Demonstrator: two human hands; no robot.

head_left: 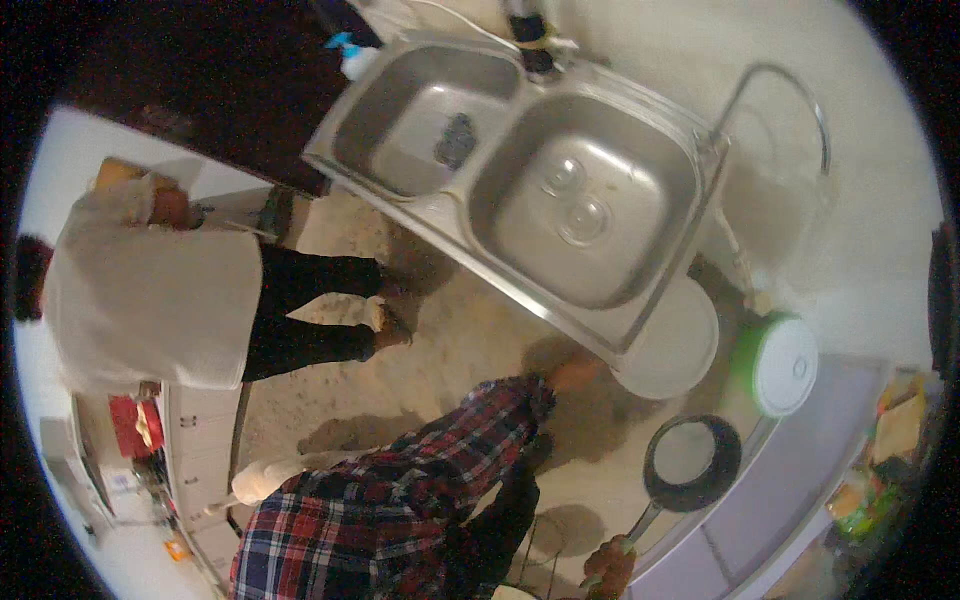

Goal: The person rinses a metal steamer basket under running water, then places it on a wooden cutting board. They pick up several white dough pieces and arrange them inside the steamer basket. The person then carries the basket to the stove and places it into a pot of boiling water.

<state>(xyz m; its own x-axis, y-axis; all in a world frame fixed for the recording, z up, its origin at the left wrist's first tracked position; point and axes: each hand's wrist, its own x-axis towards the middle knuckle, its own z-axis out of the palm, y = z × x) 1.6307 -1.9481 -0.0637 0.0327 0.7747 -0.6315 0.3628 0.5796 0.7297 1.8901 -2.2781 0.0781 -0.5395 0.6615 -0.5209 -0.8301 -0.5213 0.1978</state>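
Note:
My left hand (579,369), blurred at the end of a plaid sleeve, is beside a pale round disc (670,341) near the corner of a steel double sink (517,300); whether it touches the disc I cannot tell. At the bottom right my right hand (611,568) is closed around the handle of a dark-rimmed pan (694,491) with a pale round middle. Two small clear round glass-like items (585,219) lie in the larger basin. A dark, irregular object (456,141) rests in the smaller basin.
Another person (157,289) in a pale top stands at the left by a counter. A green container with a white lid (785,366) stands right of the disc. A spray bottle (356,61) is behind the sink, a curved faucet (817,112) at its right. Packets (866,499) lie far right.

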